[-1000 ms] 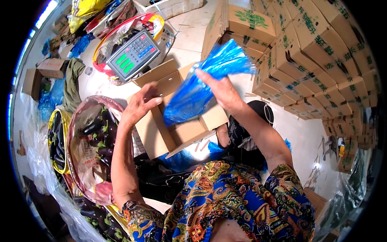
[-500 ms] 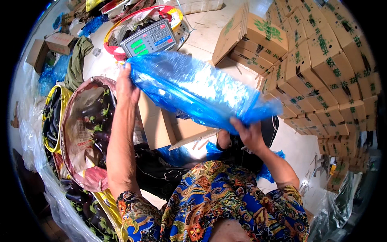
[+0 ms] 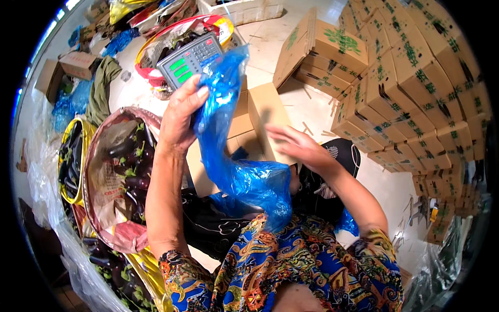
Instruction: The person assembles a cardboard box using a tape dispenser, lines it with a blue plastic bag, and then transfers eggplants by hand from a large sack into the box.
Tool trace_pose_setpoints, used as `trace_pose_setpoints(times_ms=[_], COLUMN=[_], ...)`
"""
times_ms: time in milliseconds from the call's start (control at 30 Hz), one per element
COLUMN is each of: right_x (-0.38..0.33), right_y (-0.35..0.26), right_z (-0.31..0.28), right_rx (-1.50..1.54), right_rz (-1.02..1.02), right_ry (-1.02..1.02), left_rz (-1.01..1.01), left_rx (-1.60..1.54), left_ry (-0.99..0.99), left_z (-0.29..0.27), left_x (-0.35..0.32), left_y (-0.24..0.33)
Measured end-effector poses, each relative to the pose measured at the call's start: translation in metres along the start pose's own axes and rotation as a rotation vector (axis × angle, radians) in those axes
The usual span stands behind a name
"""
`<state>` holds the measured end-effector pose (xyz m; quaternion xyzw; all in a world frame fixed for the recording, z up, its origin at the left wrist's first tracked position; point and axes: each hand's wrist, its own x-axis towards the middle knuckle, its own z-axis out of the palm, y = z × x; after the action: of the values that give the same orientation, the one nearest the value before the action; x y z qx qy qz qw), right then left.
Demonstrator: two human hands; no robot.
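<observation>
Dark eggplants (image 3: 136, 177) in a sack (image 3: 106, 195); left hand (image 3: 179, 115) pinches upper part of blue bag (image 3: 214, 122), which hangs across open carton (image 3: 241, 125) toward printed shirt (image 3: 249, 265); right hand (image 3: 299, 146) loosely spread over carton's right flap (image 3: 266, 100); stacked boxes (image 3: 410, 86) far right.

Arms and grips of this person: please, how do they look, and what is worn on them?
The sleeves are short, with a busy swirling pattern of blue, orange, yellow and black. The forearms are bare; the left grip and right grip are ungloved.
</observation>
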<state>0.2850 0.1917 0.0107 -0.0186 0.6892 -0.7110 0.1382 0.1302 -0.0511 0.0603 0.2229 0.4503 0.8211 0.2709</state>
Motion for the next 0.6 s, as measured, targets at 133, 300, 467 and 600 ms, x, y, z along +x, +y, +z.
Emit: trace_pose_setpoints(times_ms=[133,300,467,600], right_x=[0.076,0.092,0.085,0.095], right_y=[0.030,-0.002,-0.016,-0.017], right_z=[0.011,0.023,0.022,0.020], right_rx=[0.709,0.681,0.548,0.476], right_rz=[-0.177,-0.057,-0.011,-0.040], right_ry=[-0.098,-0.168,-0.006,0.126], left_rz=[-0.013,-0.073,-0.005,0.157], left_rx=[-0.102,0.084,0.379,0.643], left_ry=[-0.026,0.169,0.281,0.310], left_z=[0.011,-0.031,-0.036,-0.015], left_x=[0.014,0.011,0.011,0.020], left_y=[-0.013,-0.028,-0.033,-0.040])
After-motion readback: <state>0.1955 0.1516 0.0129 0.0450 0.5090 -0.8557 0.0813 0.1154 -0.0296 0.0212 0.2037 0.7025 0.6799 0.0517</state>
